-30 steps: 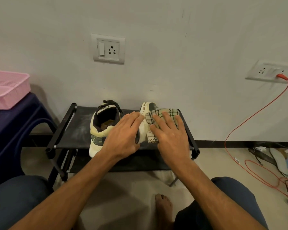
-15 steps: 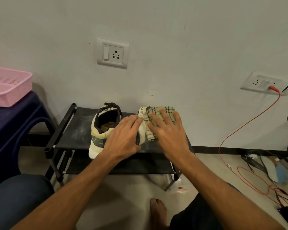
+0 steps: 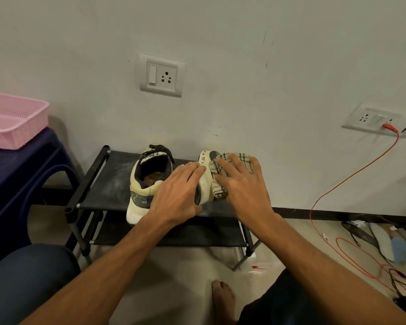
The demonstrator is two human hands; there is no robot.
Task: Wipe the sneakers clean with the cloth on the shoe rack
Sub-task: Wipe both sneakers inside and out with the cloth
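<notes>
Right grip [image 3: 244,186] flat on cloth [image 3: 220,193], over seemingly tipped sneaker [image 3: 205,181]

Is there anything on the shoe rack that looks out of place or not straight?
Yes. The left sneaker stands upright, but its heel hangs over the front edge of the shoe rack. The other sneaker seems tipped on its side under the cloth. Pale dust also smears the rack top.

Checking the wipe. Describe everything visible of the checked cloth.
The cloth looks like soft woven fabric, cream with dark green check lines, crumpled and draped over the right sneaker on the top shelf of the shoe rack. The right hand lies flat on it, fingers spread, covering much of it.
</notes>
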